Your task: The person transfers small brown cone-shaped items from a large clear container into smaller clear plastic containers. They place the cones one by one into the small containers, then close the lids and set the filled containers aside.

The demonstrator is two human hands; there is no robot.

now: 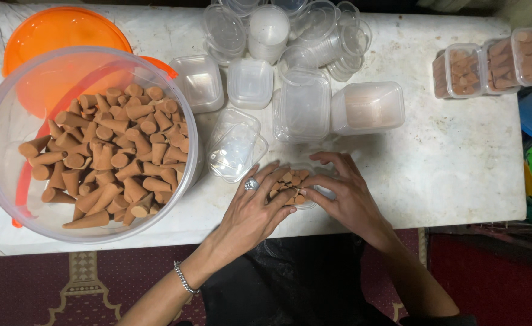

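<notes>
A small clear plastic box (309, 205) packed with brown cones (290, 180) lies near the table's front edge. My left hand (254, 211), with a ring and a chain bracelet, rests fingers-down on the cones from the left. From the right, my right hand (344, 190) cups the same box, fingers spread over its far side. Both hands press on the cones and box; the box is mostly hidden under them.
A big clear tub (0, 115) of brown cones (112, 151) stands at left over an orange lid (60, 30). Empty clear boxes (305, 105) and lids (235, 148) crowd the middle and back. Filled boxes (495, 60) sit at far right on the white table (459, 163).
</notes>
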